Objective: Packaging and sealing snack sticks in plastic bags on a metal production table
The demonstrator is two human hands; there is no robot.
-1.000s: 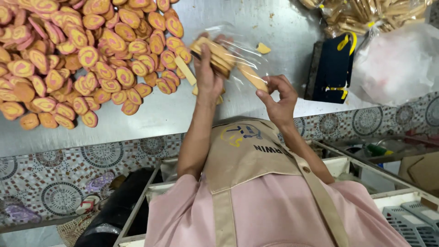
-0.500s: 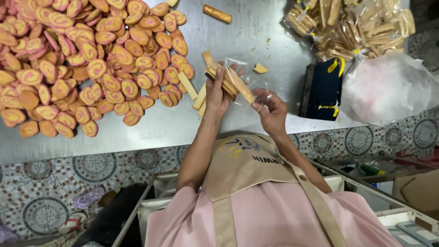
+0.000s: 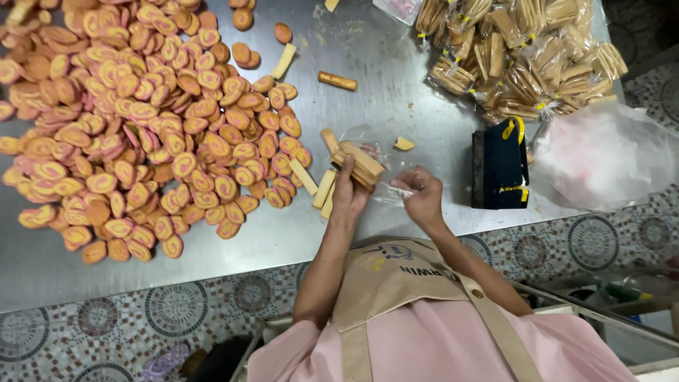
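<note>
My left hand [image 3: 348, 196] grips a stack of flat tan biscuits [image 3: 359, 164] held partly inside a clear plastic bag [image 3: 375, 185]. My right hand [image 3: 422, 197] pinches the open end of that same bag just to the right of the stack. Both hands hover over the steel table [image 3: 396, 106] near its front edge. A few loose stick biscuits [image 3: 322, 189] lie just left of my left hand.
A big heap of round orange-and-pink biscuits [image 3: 134, 127] covers the table's left half. Filled bags tied with yellow bands [image 3: 523, 53] pile at the back right. A dark blue box [image 3: 501, 170] and crumpled white plastic [image 3: 608, 155] sit right of my hands.
The view has tilted down the table. My hands stay together on the bag; the biscuit stack has sunk lower into it and my right hand has shifted to the bag's mouth.
</note>
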